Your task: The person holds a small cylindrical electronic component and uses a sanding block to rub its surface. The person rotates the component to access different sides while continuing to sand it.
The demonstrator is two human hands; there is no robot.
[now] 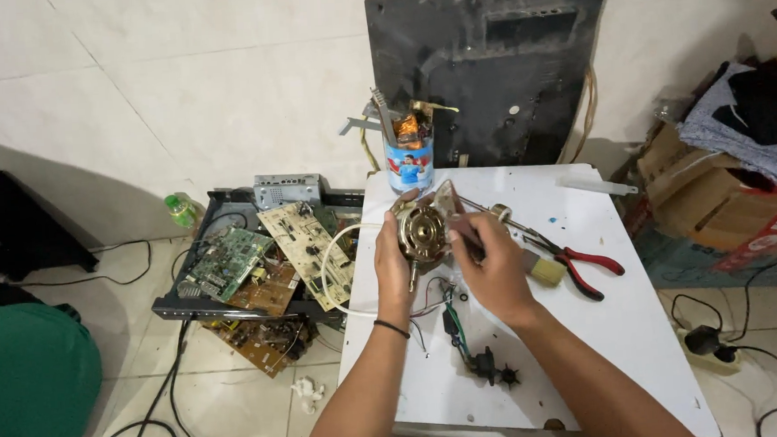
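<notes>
My left hand (394, 264) grips a small electric motor (422, 233) with a brass-coloured housing and copper windings, held above the white table (590, 341). My right hand (495, 270) is closed on a thin dark tool handle (465, 233) whose end touches the motor's right side. Thin wires (437, 300) hang from the motor down to a black switch part and a black knob (496, 369) lying on the table.
Red-handled pliers (586, 268) and a small brush (544, 271) lie right of my hands. A can of tools (409, 160) stands at the table's back edge before a dark panel (487, 71). Circuit boards (267, 260) fill a tray on the floor at left; cardboard boxes (715, 201) at right.
</notes>
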